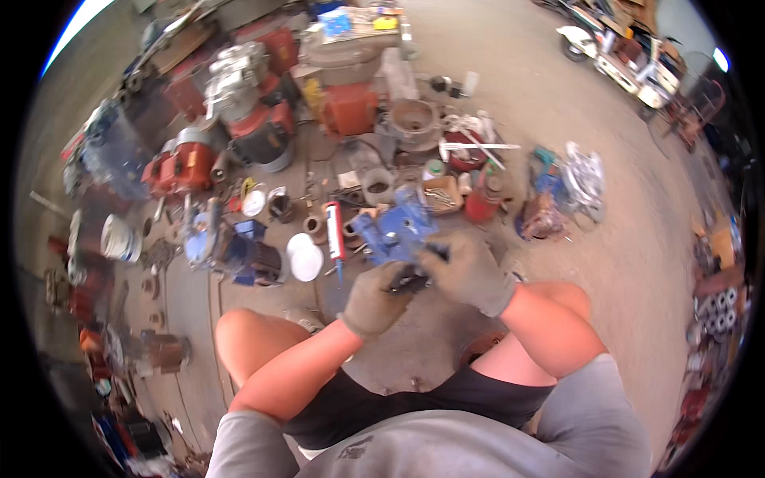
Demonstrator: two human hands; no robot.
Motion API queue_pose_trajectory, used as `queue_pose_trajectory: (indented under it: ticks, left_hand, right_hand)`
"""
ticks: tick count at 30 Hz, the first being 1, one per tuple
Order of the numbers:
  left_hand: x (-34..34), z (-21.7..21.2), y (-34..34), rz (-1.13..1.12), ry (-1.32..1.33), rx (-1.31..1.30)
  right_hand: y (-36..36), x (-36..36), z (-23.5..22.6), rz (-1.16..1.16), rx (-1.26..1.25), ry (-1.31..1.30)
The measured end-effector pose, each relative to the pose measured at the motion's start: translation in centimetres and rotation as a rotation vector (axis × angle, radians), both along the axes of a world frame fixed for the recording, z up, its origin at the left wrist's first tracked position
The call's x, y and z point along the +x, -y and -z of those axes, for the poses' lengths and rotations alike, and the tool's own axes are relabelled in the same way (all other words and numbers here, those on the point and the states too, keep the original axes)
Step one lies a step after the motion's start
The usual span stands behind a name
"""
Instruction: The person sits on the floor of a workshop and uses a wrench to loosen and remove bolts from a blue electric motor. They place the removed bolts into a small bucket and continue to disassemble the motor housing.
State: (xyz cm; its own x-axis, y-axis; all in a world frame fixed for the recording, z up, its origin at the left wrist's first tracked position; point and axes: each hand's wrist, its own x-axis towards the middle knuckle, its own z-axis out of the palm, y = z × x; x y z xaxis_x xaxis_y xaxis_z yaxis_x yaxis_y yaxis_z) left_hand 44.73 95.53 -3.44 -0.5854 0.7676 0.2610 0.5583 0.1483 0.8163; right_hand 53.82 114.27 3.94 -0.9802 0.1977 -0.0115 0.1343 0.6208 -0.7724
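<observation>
Two gloved hands are seen at the centre of the frame: one blue metal casting (pixel 394 231) is gripped by the right hand (pixel 470 271), while a small dark tool or part (pixel 410 279), too blurred to name, is clenched in the left hand (pixel 378 299) beneath it. The casting is judged partly worked, with fitting unfinished. One sealant tube (pixel 335 231) lies just left; several red motors (pixel 187 163) stand at upper left.

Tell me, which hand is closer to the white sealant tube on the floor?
Left. The left hand sits just below and right of the white sealant tube; the right hand is farther right, beyond the blue metal part.
</observation>
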Motion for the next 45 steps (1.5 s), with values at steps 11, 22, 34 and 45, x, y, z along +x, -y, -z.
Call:
queue_pose_trajectory:
  ticks: [11, 22, 34, 45]
  left_hand:
    - [-1.9, -2.3, 0.3, -0.148, 0.149, 0.059]
    - [-0.8, -1.1, -1.3, -0.23, 0.035, 0.196]
    - [-1.1, -0.6, -0.5, -0.123, 0.014, 0.245]
    - [-1.7, 1.2, -0.1, -0.046, 0.07, 0.075]
  right_hand:
    - [0.2, 0.0, -0.7, -0.126, -1.028, 0.029]
    - [0.5, -0.7, -0.1, -0.029, -0.485, -0.069]
    - [-0.3, -1.1, 3.0, 0.0, -0.529, -0.059]
    - [1.6, -1.1, 3.4, 0.041, -0.597, -0.111]
